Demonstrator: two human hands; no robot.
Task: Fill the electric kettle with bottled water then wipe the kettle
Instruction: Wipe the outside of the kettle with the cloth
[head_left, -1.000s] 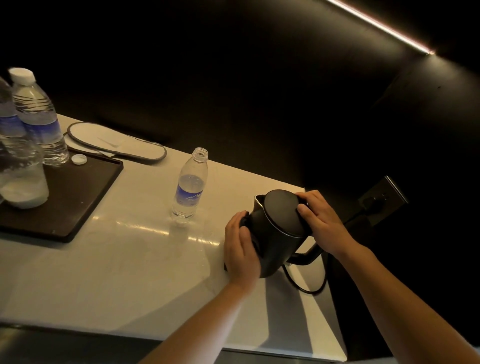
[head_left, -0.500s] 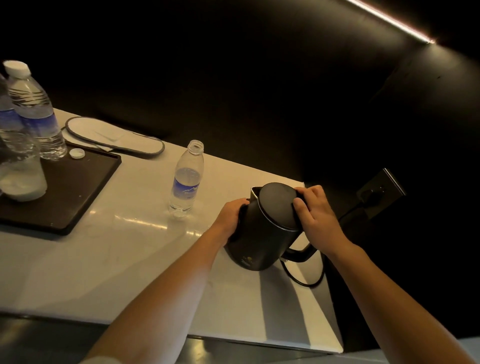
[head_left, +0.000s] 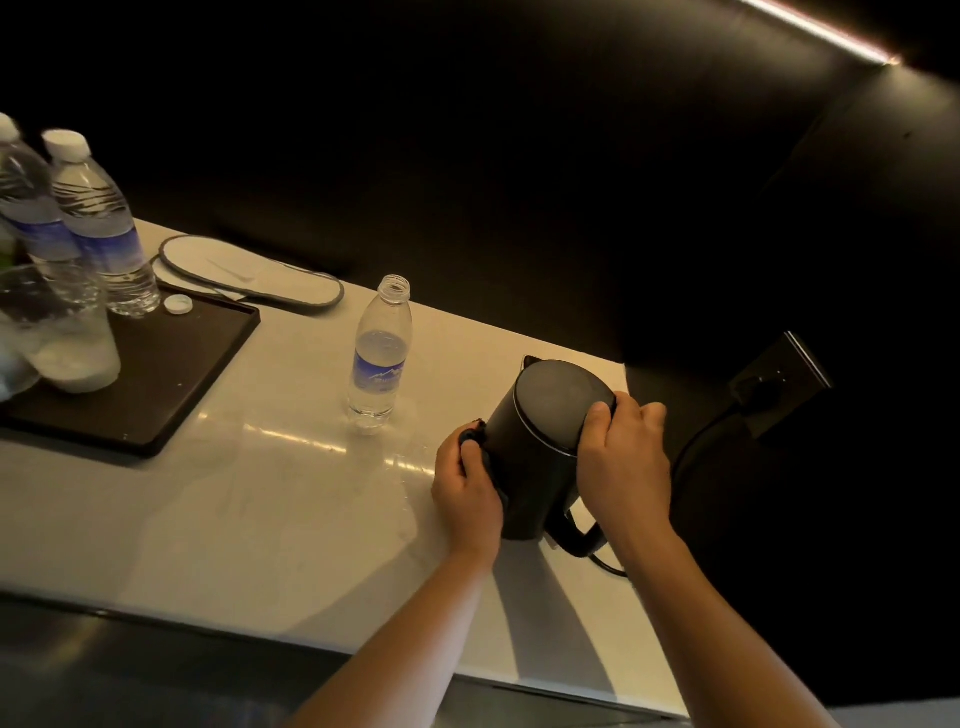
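Now both hands grip the matte black kettle (head_left: 540, 452), left hand (head_left: 467, 493) clutching a dark cloth (head_left: 474, 435).

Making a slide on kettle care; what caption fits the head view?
Left hand presses a dark cloth to the kettle while the right hand steadies its lid.

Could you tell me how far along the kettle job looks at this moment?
Filling looks done: the open bottle stands partly emptied, kettle lid shut. Wiping is underway: left hand presses a dark cloth against its side, right hand steadies the top. Other sides likely remain.
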